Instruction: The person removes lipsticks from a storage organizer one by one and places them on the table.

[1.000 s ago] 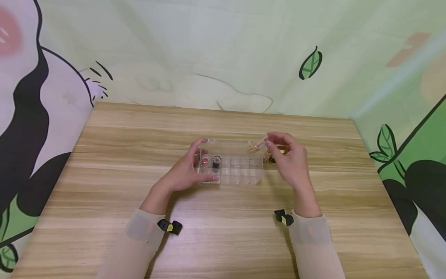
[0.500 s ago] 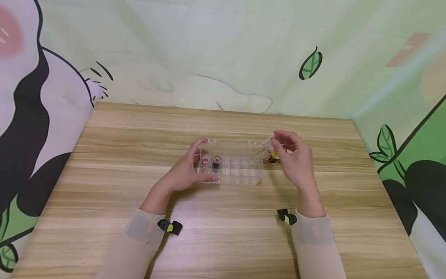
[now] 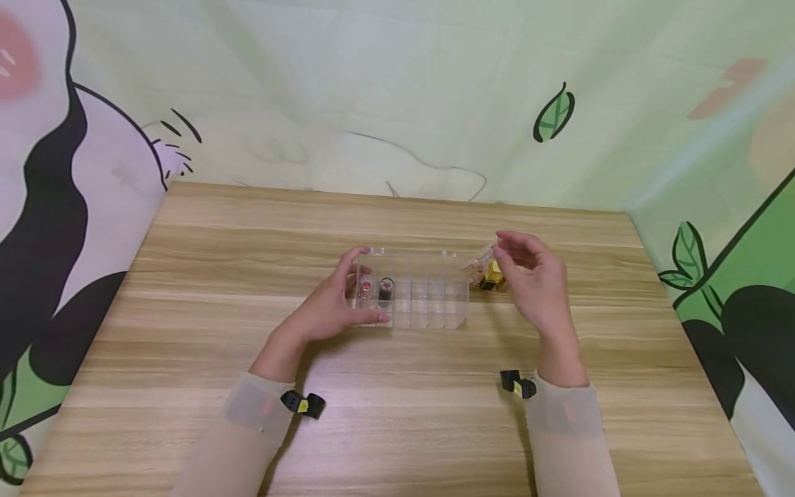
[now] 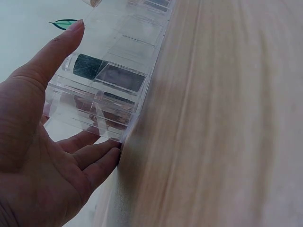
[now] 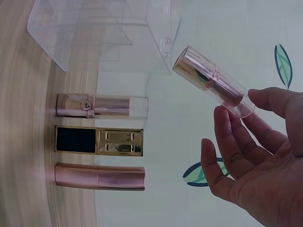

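Note:
A clear plastic lipstick organizer (image 3: 428, 314) stands on the table. My left hand (image 3: 332, 304) grips its left end, thumb across the front and fingers behind. A red-topped lipstick (image 3: 366, 287) sits in the leftmost compartment, with a dark tube (image 3: 386, 290) in the one beside it. Between thumb and fingertips, my right hand (image 3: 535, 284) pinches a rose-gold lipstick (image 5: 196, 68) by its clear cap. It is tilted in the air at the organizer's right end, apart from it in the right wrist view.
Three lipsticks stand upright right of the organizer: one with a clear cap (image 5: 111, 106), one black and gold (image 5: 118, 141), and one plain pink (image 5: 99, 177). A patterned cloth wall (image 3: 397, 103) closes off the table's (image 3: 397, 414) back.
My right hand has moved to the right with the lipstick, away from above the organizer's right end. More of the black and gold lipstick shows. The left hand has stayed put.

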`<state>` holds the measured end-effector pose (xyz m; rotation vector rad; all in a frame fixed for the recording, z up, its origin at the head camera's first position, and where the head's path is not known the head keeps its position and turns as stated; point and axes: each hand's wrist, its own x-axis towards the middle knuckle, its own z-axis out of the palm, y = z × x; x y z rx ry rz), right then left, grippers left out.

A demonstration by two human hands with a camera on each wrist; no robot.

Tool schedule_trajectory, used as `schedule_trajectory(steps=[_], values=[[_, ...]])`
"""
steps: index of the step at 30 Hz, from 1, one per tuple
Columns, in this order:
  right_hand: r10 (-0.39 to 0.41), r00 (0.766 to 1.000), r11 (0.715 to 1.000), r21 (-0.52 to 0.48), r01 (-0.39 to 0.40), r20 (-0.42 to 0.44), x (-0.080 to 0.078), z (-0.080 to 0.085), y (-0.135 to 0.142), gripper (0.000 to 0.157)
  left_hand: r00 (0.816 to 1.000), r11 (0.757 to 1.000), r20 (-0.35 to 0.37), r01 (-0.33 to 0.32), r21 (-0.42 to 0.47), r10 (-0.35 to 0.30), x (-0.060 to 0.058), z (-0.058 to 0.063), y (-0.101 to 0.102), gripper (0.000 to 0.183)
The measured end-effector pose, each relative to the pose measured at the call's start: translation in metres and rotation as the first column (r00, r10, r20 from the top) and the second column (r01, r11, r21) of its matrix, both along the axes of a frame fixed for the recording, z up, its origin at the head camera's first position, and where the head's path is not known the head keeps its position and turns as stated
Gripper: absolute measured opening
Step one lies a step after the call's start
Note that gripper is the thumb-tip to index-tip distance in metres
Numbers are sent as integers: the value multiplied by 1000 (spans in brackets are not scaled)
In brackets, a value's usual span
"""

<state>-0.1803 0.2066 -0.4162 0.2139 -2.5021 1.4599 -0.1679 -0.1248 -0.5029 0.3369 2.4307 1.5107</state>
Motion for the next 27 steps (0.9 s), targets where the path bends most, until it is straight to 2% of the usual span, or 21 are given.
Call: schedule_trajectory(steps=[27], values=[[45, 999, 998, 46, -45, 1, 3, 6, 10, 26, 1000, 1000, 0, 1, 15, -1, 0, 1, 0, 117]])
